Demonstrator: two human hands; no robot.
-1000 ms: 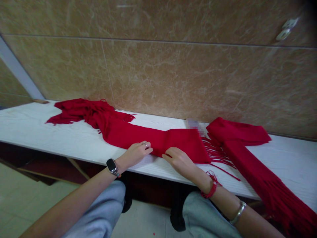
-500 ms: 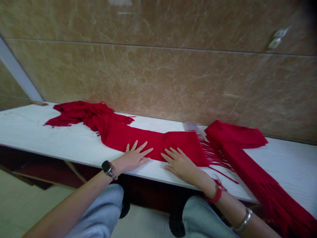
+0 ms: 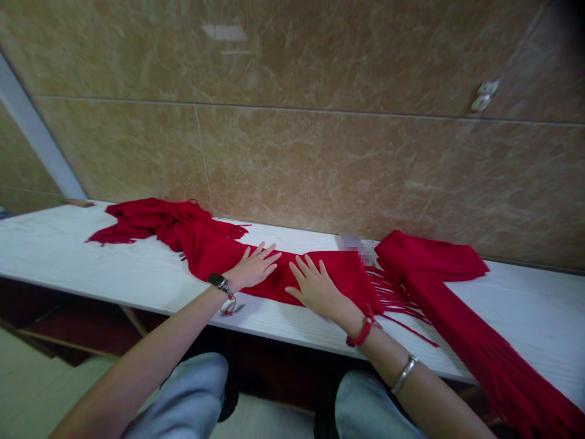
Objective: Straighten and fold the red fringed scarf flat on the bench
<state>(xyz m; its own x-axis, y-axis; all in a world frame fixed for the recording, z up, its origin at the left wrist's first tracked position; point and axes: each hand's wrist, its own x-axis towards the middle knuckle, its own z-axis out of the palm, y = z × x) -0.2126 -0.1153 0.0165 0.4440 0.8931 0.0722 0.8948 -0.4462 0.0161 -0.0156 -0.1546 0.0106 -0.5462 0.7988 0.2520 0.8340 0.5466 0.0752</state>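
A red fringed scarf (image 3: 338,274) lies along the white shelf, spread flat in the middle, with a fringe at its right end and a rumpled heap at its left. My left hand (image 3: 253,266), fingers spread, is over the flat stretch near its back edge. Just to the right, my right hand (image 3: 315,286) is also spread over the same cloth, palm down. Neither hand grips anything. Another red scarf (image 3: 434,292), folded into a narrow strip, lies at the right, its fringe hanging toward the front edge.
The white shelf (image 3: 137,274) runs along a brown marbled tile wall (image 3: 297,164). A blurred small item (image 3: 356,244) lies behind the scarf. Wall sockets (image 3: 484,96) are at the upper right. Dark open compartments (image 3: 86,323) and my knees (image 3: 196,390) are below.
Both hands have slid away from me across the scarf, from its front edge toward its back edge. The view has tilted up slightly. The scarves keep their layout.
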